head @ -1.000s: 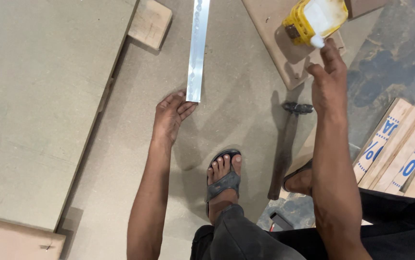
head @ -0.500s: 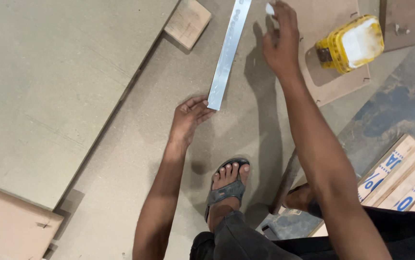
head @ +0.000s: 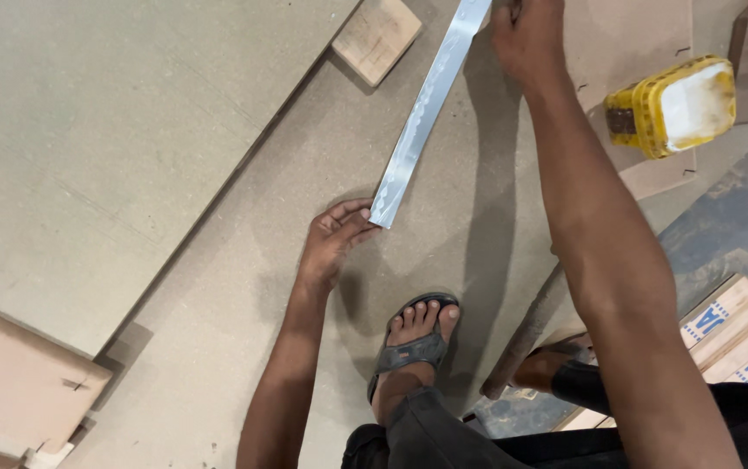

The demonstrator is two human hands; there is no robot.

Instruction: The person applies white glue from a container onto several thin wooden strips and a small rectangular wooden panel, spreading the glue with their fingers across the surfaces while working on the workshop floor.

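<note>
A long pale strip (head: 421, 122) smeared with white glue lies diagonally on a brown board (head: 304, 287) on the floor. My left hand (head: 332, 239) pins the strip's near end with its fingertips. My right hand (head: 528, 36) reaches to the strip's far part at the top of the view, fingers bent down onto it; its fingertips are partly cut off by the frame edge. A yellow tub of white glue (head: 673, 104) stands to the right of my right arm.
A large grey-green board (head: 113, 148) covers the left. A small wood block (head: 377, 36) sits by its edge. A hammer handle (head: 526, 334) lies near my sandalled foot (head: 413, 343). Printed wooden strips (head: 738, 334) are stacked at the right.
My right hand left the glue tub with a dab of glue, swung left and now presses on the strip's far part. My left hand stayed on the near end.
</note>
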